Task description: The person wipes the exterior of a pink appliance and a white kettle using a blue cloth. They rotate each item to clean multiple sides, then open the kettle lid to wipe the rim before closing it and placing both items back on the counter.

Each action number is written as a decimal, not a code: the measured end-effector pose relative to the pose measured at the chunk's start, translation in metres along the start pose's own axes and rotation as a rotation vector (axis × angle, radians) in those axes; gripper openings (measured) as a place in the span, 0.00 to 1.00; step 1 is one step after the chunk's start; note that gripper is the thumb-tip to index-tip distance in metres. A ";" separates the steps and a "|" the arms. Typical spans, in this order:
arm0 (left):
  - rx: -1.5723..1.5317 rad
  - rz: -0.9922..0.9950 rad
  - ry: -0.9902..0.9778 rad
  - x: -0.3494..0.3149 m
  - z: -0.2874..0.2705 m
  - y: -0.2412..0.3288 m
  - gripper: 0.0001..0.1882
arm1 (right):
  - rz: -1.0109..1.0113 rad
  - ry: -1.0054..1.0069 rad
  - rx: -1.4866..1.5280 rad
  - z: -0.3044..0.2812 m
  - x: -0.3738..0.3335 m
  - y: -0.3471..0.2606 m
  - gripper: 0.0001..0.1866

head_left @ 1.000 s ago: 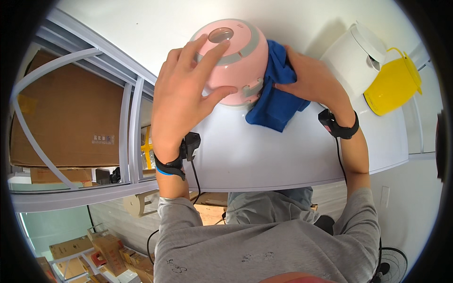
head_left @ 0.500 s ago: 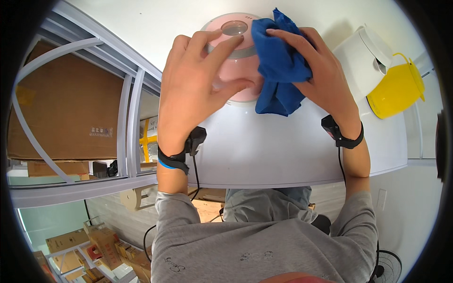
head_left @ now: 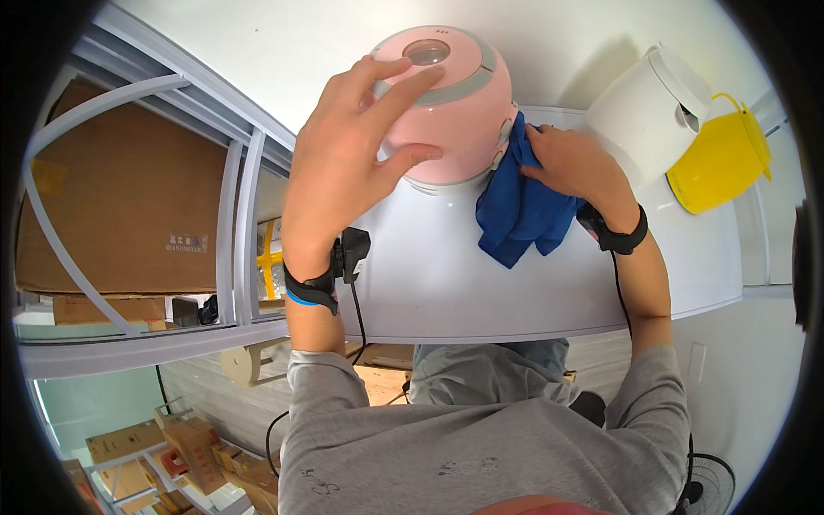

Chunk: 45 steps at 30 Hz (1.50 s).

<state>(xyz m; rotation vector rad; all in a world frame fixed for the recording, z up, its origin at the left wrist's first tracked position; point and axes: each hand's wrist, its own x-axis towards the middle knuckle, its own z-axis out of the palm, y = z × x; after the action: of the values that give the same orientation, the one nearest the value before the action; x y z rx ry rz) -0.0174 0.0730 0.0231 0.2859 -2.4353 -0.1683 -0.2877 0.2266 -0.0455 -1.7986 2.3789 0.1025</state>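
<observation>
A round pink appliance with a grey lid band (head_left: pixel 455 112) stands on the white table (head_left: pixel 446 283). My left hand (head_left: pixel 352 163) lies spread over its left side and top, fingers reaching toward the clear knob on the lid. My right hand (head_left: pixel 571 167) grips a blue cloth (head_left: pixel 519 206) and presses it against the appliance's right side. The cloth hangs down onto the table below my hand. Both wrists carry black bands with cables.
A white appliance (head_left: pixel 652 107) and a yellow jug (head_left: pixel 721 159) stand at the table's right. A white metal frame (head_left: pixel 232 223) runs along the left edge, with a large cardboard box (head_left: pixel 112 206) behind it. Small boxes lie on the floor at lower left.
My right hand has brought the cloth down from the appliance's top to its right side. My left hand stays on the appliance, which now shows more of its lid.
</observation>
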 end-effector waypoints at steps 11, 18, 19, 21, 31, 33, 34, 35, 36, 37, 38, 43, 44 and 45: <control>0.195 -0.020 0.186 0.003 0.027 0.016 0.41 | -0.047 0.616 0.381 -0.042 -0.018 0.001 0.26; 0.174 0.043 0.174 0.002 0.036 0.017 0.42 | -0.502 0.770 0.446 -0.049 -0.038 -0.027 0.37; 0.144 0.038 0.151 0.002 0.031 0.018 0.41 | -0.483 0.775 0.388 -0.043 -0.035 -0.027 0.43; 0.112 0.030 0.116 0.002 0.025 0.017 0.41 | -0.412 0.751 0.423 -0.033 -0.026 -0.022 0.45; 0.041 0.087 0.025 0.001 -0.007 0.006 0.34 | 0.020 0.159 0.107 -0.003 0.002 0.002 0.41; -0.031 0.091 0.008 0.003 -0.008 0.004 0.33 | 0.001 0.003 0.058 0.007 0.013 0.001 0.41; -0.072 0.076 -0.011 0.004 -0.009 0.004 0.34 | -0.008 -0.076 0.033 0.010 0.016 0.001 0.40; -0.104 0.075 -0.023 0.005 -0.009 0.004 0.34 | -0.020 -0.019 0.042 0.010 0.014 0.003 0.39; -0.132 0.066 -0.036 0.003 -0.009 0.002 0.35 | -0.024 -0.021 0.059 0.006 0.014 0.001 0.39; -0.151 0.071 -0.041 0.002 -0.008 0.000 0.35 | -0.026 -0.023 0.076 -0.002 0.013 0.001 0.39; -0.150 0.084 -0.049 0.002 -0.008 -0.002 0.36 | -0.027 -0.024 0.093 -0.008 0.012 0.001 0.39; -0.069 0.117 -0.069 0.000 -0.010 -0.004 0.38 | -0.119 0.361 0.293 -0.023 -0.007 -0.001 0.41; -0.051 0.110 -0.064 -0.002 -0.009 -0.004 0.39 | -0.146 0.473 0.318 -0.026 -0.012 -0.003 0.43; -0.033 0.089 -0.049 -0.003 -0.007 -0.001 0.39 | -0.186 0.550 0.332 -0.029 -0.017 -0.005 0.42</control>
<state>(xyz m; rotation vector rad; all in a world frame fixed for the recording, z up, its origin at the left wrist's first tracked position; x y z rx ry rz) -0.0106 0.0723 0.0261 0.1594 -2.4856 -0.1782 -0.2805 0.2367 -0.0138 -2.0510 2.3282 -0.8589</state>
